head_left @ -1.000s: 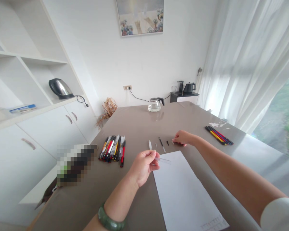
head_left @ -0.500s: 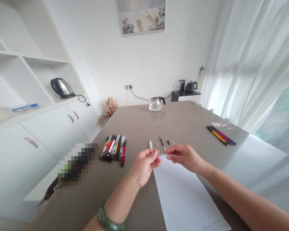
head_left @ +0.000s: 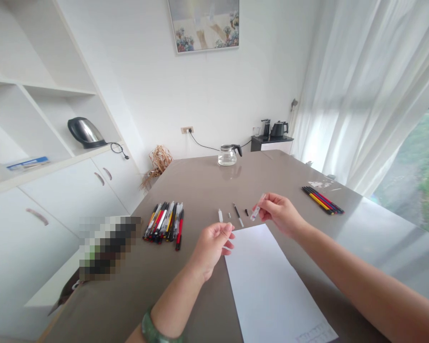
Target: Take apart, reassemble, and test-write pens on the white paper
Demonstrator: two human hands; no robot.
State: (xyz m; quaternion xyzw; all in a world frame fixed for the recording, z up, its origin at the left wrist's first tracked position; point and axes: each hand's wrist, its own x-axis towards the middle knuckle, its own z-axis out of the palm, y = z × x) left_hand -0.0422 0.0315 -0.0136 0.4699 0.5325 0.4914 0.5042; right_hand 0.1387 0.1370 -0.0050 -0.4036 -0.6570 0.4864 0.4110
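Observation:
My right hand (head_left: pixel 277 212) is closed in a pinch on a clear pen barrel (head_left: pixel 257 210), held tilted just above the table beyond the sheet's far edge. My left hand (head_left: pixel 214 245) hovers near the far left corner of the white paper (head_left: pixel 271 281). Its fingers are half curled and a little apart, with nothing visible between them. Past my hands lie loose pen parts: a whitish translucent piece (head_left: pixel 220 215), a small spring (head_left: pixel 229 215), a refill (head_left: pixel 238 214) and a small black piece (head_left: pixel 246 212).
A pile of pens (head_left: pixel 163 221) lies left on the brown table (head_left: pixel 196 186). Several coloured pens (head_left: pixel 322 200) lie at the right, near white scraps (head_left: pixel 321 184). A glass pot (head_left: pixel 227 156) stands at the far end. A blurred-out object (head_left: pixel 109 247) is beside the left edge.
My right hand has moved away from my left, forward and right, taking the clear barrel with it. My left hand has let go of the barrel. The view has turned slightly right.

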